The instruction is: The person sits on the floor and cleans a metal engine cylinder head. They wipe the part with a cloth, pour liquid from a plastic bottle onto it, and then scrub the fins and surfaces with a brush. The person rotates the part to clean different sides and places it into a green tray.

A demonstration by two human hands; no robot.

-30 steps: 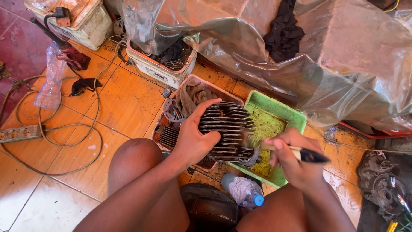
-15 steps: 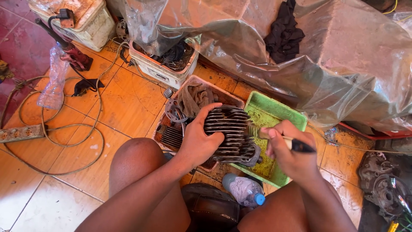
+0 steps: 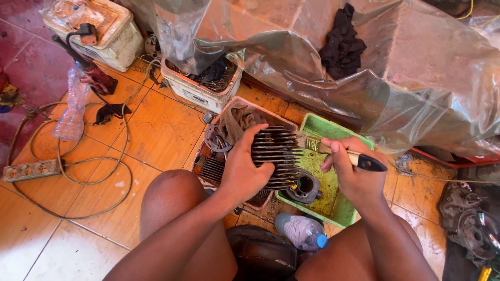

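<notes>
While our left hand [image 3: 240, 169] grips the dark finned metal cylinder [image 3: 278, 156] above the green plastic tray [image 3: 333, 200], right hand [image 3: 351, 174] clasps a black-handled paintbrush [image 3: 333, 151]; oily fins could slip, we judge

2 hands [image 3: 245, 171], 1 brush [image 3: 333, 150], 2 bottles [image 3: 302, 231]

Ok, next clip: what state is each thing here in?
Left hand: gripping the dark finned metal engine cylinder, held over the trays.
Right hand: holding a black-handled paintbrush, bristles at the fins.
Green plastic tray: dirty inside.
Clear plastic bottle with blue cap: lying down, capped.
</notes>
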